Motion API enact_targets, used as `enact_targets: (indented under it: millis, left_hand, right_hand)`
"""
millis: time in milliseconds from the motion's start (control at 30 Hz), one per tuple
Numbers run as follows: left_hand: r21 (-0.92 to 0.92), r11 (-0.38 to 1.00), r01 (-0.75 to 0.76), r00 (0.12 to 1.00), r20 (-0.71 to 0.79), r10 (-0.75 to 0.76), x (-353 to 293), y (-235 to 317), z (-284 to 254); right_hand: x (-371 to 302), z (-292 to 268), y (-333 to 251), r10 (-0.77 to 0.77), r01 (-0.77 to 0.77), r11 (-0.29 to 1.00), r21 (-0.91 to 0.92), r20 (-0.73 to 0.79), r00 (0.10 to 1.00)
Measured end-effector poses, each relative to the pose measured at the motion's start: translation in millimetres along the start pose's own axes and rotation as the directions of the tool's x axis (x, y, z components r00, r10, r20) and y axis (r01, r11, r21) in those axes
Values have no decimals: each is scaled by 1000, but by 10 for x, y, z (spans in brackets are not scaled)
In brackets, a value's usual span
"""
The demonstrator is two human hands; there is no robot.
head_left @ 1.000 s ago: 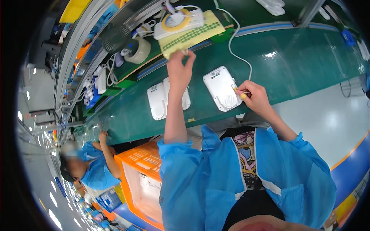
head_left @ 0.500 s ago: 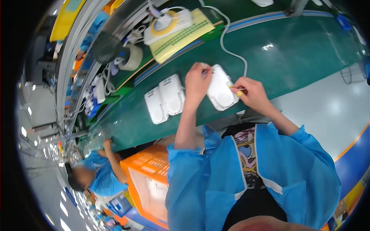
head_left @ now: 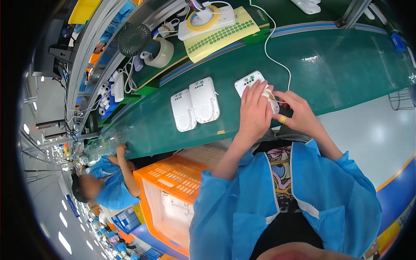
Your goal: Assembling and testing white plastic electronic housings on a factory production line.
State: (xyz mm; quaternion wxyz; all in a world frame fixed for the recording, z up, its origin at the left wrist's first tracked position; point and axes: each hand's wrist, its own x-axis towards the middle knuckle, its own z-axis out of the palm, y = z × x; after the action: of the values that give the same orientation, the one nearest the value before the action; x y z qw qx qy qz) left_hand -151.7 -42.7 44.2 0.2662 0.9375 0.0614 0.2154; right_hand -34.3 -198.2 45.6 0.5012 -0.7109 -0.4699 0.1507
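Observation:
A white, rounded rectangular device [head_left: 245, 84] lies on the green work surface before me, its lower part mostly covered by my hands. My left hand [head_left: 256, 108] rests across it, fingers stretched out and close together. At the device's right edge is my right hand [head_left: 299, 112], thumb and fingers bent around a thin white cable [head_left: 281, 102]. A yellow cover sits on its thumb. The cable's end at the device is hidden by the fingers. To the left, two similar white devices [head_left: 204, 100] lie side by side, touching, each with a round grille.
Behind stand a white power strip [head_left: 208, 25], a yellow sheet with green dots [head_left: 223, 41], a roll of tape [head_left: 161, 53] and a small black fan [head_left: 134, 40]. An orange crate [head_left: 167, 177] is at my left. Farther left, another person in blue [head_left: 117, 182] reaches onto the bench.
My left hand has moved from the device's upper left edge onto its lower part, with its fingers now extended. My right hand stays near the right edge. The whole view has shifted slightly.

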Motion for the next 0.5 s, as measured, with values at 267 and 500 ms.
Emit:
enact_targets:
  millis: [267,500]
  left_hand:
    - [181,982,44,995,76,-59,38,-20,56]
    - [212,975,63,998,10,-66,52,-295,-115]
  right_hand:
    - [10,200,133,-198,200,913,-356,42,979]
    - [184,384,197,-230,218,917,-335,5,973]
